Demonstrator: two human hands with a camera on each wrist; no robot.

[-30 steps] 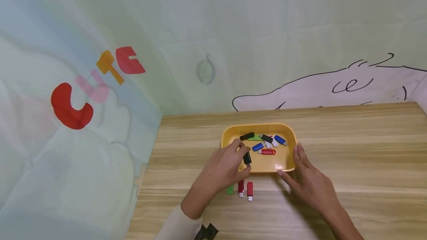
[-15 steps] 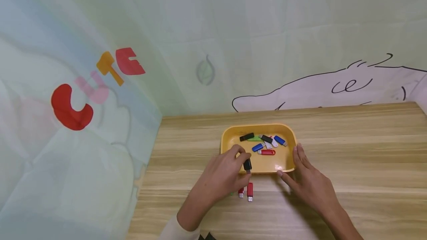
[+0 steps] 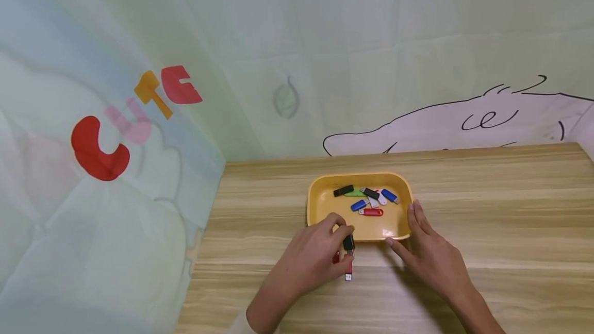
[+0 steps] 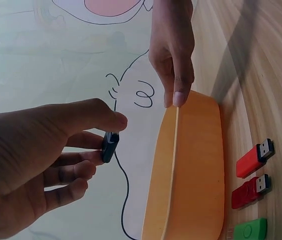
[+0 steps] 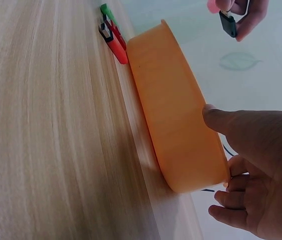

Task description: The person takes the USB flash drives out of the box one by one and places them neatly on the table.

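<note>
My left hand (image 3: 308,251) pinches a black USB flash drive (image 3: 349,243) between thumb and fingers, its metal plug toward the thumb. In the left wrist view, that black drive (image 4: 110,146) is held up in the air beside the yellow tray (image 4: 198,165). My right hand (image 3: 433,254) holds the tray's near right corner, thumb on the front rim and fingers along the right side. On the table before the tray lie a red flash drive (image 4: 248,161), a darker red one (image 4: 244,193) and a green one (image 4: 250,230), in a row. My left hand hides most of this row in the head view.
Several flash drives lie inside the tray (image 3: 380,228): black (image 3: 343,190), blue (image 3: 390,196), red (image 3: 371,212), green (image 3: 354,193) and white (image 3: 382,199). The wooden table (image 3: 510,210) meets a printed cloth backdrop (image 3: 260,107) behind and at the left.
My left hand has moved toward me with the black flash drive, from over the tray to its front edge, above the row of drives. The right hand and tray have stayed still.
</note>
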